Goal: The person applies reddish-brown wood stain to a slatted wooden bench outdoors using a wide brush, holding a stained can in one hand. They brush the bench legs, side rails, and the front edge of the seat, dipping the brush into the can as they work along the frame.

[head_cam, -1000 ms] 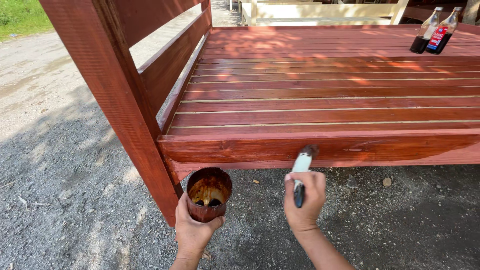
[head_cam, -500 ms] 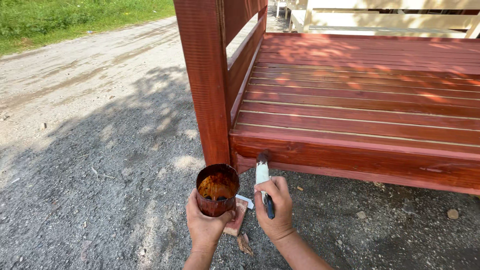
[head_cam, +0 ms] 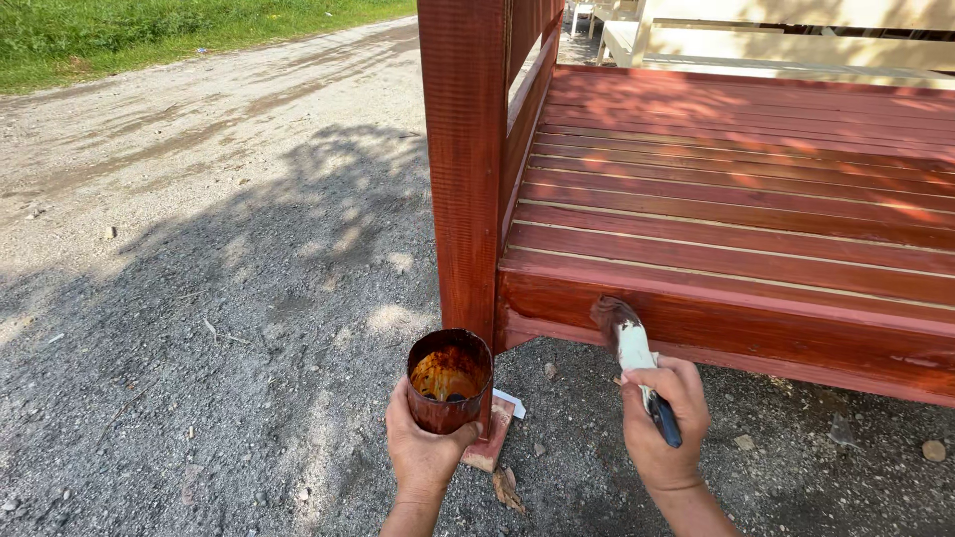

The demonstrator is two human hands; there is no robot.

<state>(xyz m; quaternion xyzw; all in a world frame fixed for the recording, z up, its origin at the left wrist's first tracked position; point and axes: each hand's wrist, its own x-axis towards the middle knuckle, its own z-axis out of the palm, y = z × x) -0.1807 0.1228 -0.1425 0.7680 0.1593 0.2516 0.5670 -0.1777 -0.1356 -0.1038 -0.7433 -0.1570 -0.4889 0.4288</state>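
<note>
Left hand [head_cam: 426, 452] fingers wrapped around stained cup [head_cam: 450, 380]; right hand [head_cam: 665, 423] fingers closed on paintbrush [head_cam: 629, 343], bristles touching red bench rail [head_cam: 736, 323].

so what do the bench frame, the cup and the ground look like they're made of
Bench frame: wood, by the grain and separate slats, under a glossy red-brown stain.
Cup in the left hand: unclear, perhaps plastic or metal; stain coats it.
Ground: loose grey gravel, with visible small stones.
</note>
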